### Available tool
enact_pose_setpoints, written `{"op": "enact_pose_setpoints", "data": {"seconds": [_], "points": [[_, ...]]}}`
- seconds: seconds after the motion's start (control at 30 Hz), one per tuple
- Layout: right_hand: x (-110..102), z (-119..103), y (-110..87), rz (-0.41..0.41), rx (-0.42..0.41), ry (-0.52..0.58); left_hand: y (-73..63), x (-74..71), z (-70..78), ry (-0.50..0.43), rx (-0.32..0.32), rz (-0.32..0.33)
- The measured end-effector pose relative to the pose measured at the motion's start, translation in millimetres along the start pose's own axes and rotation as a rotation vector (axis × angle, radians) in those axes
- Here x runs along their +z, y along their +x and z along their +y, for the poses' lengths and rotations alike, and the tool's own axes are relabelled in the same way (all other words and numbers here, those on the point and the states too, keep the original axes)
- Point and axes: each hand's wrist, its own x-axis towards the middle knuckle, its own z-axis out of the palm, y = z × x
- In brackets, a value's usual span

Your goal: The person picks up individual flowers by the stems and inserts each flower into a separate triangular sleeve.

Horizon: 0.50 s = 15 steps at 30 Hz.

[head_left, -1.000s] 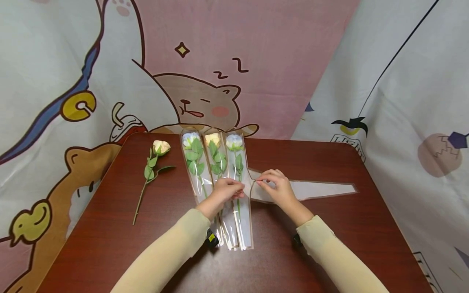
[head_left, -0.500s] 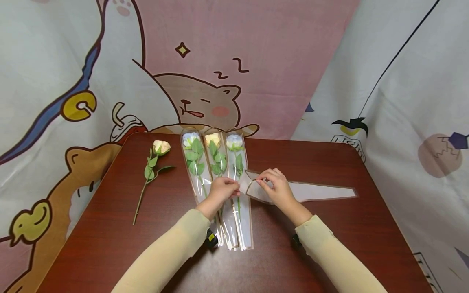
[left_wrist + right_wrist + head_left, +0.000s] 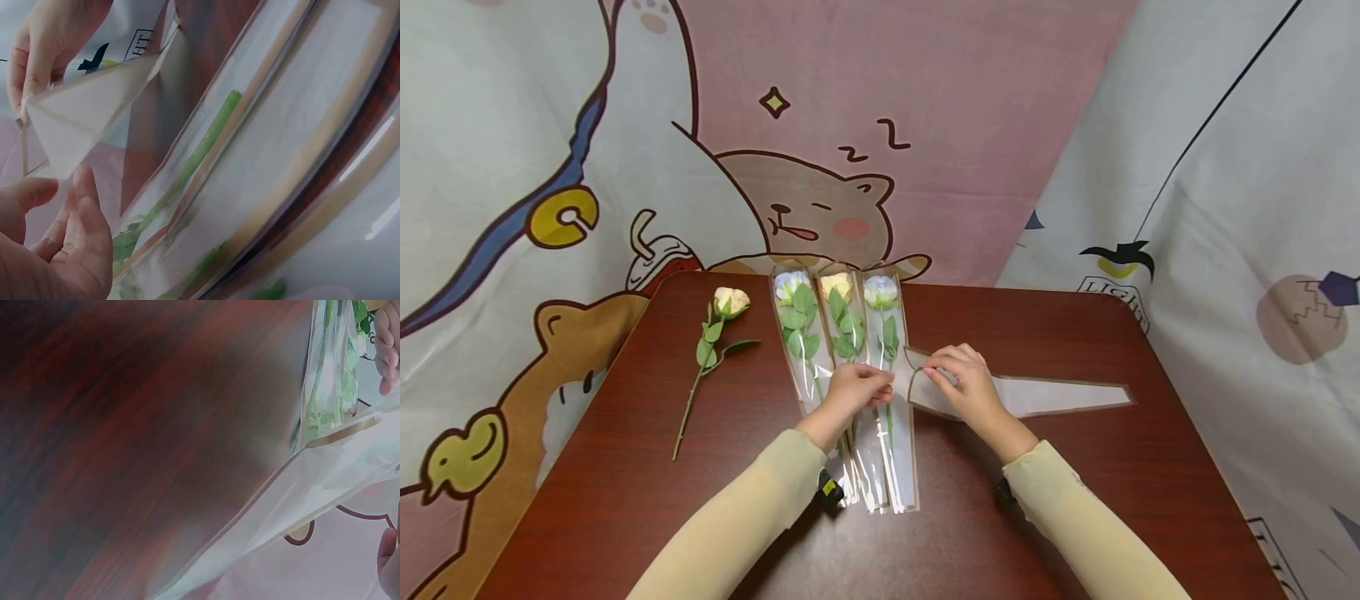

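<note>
Between finger and thumb, my right hand (image 3: 966,385) pinches the mouth edge of a flat, brown-bordered flower sleeve (image 3: 1063,395), whose narrow end points right. In the left wrist view the sleeve's mouth (image 3: 84,119) is spread out from that pinch. My left hand (image 3: 853,390) is over the wrapped flowers, close to the sleeve's mouth. Its thumb and fingers (image 3: 87,194) are apart, with nothing seen held between them. Three sleeved flowers lie side by side: a bluish-white one (image 3: 790,287), a yellow one (image 3: 836,287) and a pale blue one (image 3: 881,291).
A loose cream rose (image 3: 730,302) with a green stem lies at the left of the brown wooden table (image 3: 1000,533). Cartoon-printed cloth (image 3: 955,167) hangs behind and around the table.
The sleeve's mouth has swung open a little and its edge shifted slightly. My left fingers have drawn slightly left, away from it. My right hand keeps its pinch.
</note>
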Motion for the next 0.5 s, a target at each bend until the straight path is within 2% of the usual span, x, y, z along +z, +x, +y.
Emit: {"op": "enact_pose_setpoints", "data": {"seconds": [0.1, 0.23, 0.37, 0.43, 0.5], "points": [[-1.5, 0.1, 0.6, 0.006, 0.01, -0.013, -2.1, -8.5, 2.4, 0.036, 0.044, 0.012], [-4.9, 1.8, 0.2, 0.018, 0.013, -0.014, -4.5, -36.0, 8.5, 0.194, 0.138, 0.062], [-10.0, 5.4, -1.4, 0.03, 0.021, -0.006, -2.0, -81.6, 12.4, 0.443, 0.246, 0.184], [-12.5, 8.1, -2.5, 0.035, 0.025, -0.007, -1.5, -107.7, 13.3, 0.551, 0.259, 0.258], [-14.8, 11.4, -3.8, 0.039, 0.023, -0.012, -2.2, -134.0, 14.2, 0.613, 0.246, 0.308]]}}
